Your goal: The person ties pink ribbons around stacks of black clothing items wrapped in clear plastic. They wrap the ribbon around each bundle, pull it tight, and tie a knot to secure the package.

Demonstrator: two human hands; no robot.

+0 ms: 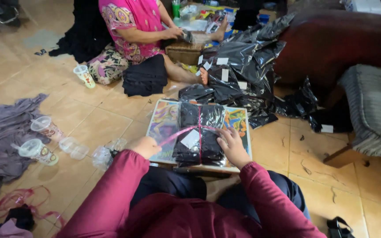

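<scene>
A stack of black folded cloth in clear plastic [199, 132] lies on a colourful picture board [164, 123] on the floor in front of me. A pink ribbon [177, 132] crosses the bundle, with a white tag under it. My left hand [145, 146] is closed on the ribbon's left end and holds it taut. My right hand [232, 145] presses its fingers on the bundle's right side, by the ribbon.
A heap of black plastic packages with white labels [239, 75] lies beyond the board. A person in a pink patterned top [133, 26] sits at the back by a basket. Plastic cups [38, 152] and grey cloth [1, 141] lie left; a sofa [345, 44] stands right.
</scene>
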